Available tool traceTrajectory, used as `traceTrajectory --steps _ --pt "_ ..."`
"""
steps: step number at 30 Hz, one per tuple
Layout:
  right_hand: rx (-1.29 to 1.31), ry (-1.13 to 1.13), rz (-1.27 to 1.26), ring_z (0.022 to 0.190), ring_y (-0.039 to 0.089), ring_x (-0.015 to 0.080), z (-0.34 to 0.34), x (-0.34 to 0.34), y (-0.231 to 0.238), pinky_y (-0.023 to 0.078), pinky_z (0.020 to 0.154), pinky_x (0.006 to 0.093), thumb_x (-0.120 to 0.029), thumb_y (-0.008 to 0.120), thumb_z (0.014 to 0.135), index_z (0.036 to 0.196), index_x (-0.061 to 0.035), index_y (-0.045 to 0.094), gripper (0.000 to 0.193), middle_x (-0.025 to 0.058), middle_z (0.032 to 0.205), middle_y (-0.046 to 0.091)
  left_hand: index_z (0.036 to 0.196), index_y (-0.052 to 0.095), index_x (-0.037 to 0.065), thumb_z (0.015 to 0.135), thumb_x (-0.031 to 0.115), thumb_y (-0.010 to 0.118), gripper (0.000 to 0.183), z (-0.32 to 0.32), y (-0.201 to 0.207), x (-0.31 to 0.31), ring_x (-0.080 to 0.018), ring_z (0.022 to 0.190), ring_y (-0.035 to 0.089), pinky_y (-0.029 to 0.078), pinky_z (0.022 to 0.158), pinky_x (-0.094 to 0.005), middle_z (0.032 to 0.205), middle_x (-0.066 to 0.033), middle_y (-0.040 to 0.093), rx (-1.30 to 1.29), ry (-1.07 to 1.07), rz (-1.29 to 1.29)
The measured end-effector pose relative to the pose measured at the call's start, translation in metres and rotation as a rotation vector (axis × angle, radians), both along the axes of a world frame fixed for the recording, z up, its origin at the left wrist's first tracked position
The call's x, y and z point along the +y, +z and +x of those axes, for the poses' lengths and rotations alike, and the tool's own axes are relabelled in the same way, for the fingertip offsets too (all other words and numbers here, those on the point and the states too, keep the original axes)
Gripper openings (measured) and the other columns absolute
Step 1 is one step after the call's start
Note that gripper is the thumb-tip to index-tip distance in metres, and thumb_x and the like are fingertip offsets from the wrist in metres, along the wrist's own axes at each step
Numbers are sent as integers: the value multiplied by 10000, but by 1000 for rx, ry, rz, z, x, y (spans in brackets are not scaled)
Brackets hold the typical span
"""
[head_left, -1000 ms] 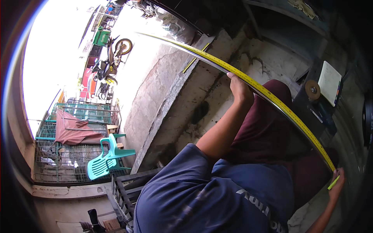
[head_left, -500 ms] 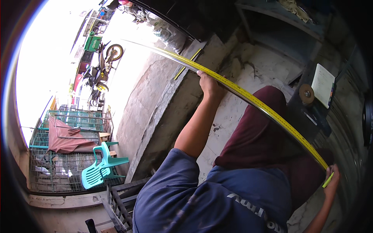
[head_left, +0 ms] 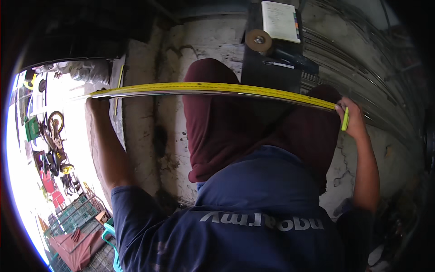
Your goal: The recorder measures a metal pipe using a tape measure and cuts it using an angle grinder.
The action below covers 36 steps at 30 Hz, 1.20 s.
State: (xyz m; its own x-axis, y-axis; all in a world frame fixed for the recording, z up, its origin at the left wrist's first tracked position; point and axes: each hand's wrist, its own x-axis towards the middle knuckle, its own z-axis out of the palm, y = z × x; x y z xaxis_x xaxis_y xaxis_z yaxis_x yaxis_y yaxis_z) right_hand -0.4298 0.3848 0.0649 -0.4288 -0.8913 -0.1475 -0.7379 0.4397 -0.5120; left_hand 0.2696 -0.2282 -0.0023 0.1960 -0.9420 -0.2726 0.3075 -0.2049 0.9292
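Note:
A yellow measuring tape [head_left: 217,88] stretches across my lap, lying along a long shiny metal bar [head_left: 172,93]. My left hand [head_left: 98,100] is closed around the tape and bar at the far left; its fingers are dark against the glare. Near the right end, my right hand [head_left: 354,117] pinches the tape and bar together. A short yellow-green marker-like stick [head_left: 345,119] also sits in that hand; its exact kind is unclear. Beyond the bar's left part, bright light washes out the outline.
Past my knees, a dark bench [head_left: 258,75] holds an angle grinder [head_left: 290,58] with a brown disc, a pen [head_left: 278,65] and an open notebook [head_left: 279,20]. Several metal rods [head_left: 337,50] lie to its right. A motorcycle [head_left: 55,140] and a green chair [head_left: 108,235] stand at left.
My view has swung to the right, so the tape and bar now run nearly level. My left hand is farther from my right along the tape. Both hands keep hold.

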Motion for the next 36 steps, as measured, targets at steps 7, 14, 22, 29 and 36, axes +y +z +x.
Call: traceTrajectory --steps 7,14,22,29,36 --pt "-22 18 -70 617 518 314 0 4 -18 451 618 415 -53 730 948 936 -1 629 114 122 685 506 1172 544 -106 1078 147 345 335 79 -1 -62 -387 1073 631 524 1062 -617 1142 -238 611 -202 -18 -105" --pt "-21 21 -131 628 537 337 -1 12 -14 453 619 431 -44 726 939 922 -3 619 116 131 697 538 1098 582 -105 1060 161 443 303 77 -1 -61 -401 1001 673 590 984 -580 1063 -246 652 14 100 -40" --pt "-20 -2 -57 729 577 410 -2 23 -22 458 674 486 -81 713 952 897 -16 588 151 176 767 607 905 590 -53 1015 138 474 250 72 -5 -72 -380 883 661 588 899 -559 899 -224 643 7 39 -12" --pt "29 33 -172 718 555 359 1 25 -36 465 679 460 -65 720 940 950 -23 628 102 142 753 558 985 701 -83 987 183 634 275 88 26 -58 -342 896 719 600 886 -490 956 -202 735 -703 -234 -358" --pt "47 -26 -132 720 546 404 3 30 -26 437 672 501 -66 723 933 858 -6 544 202 162 731 533 1082 660 -76 1043 193 529 301 47 -16 -38 -354 914 716 633 865 -490 1046 -211 718 -75 -66 -51"
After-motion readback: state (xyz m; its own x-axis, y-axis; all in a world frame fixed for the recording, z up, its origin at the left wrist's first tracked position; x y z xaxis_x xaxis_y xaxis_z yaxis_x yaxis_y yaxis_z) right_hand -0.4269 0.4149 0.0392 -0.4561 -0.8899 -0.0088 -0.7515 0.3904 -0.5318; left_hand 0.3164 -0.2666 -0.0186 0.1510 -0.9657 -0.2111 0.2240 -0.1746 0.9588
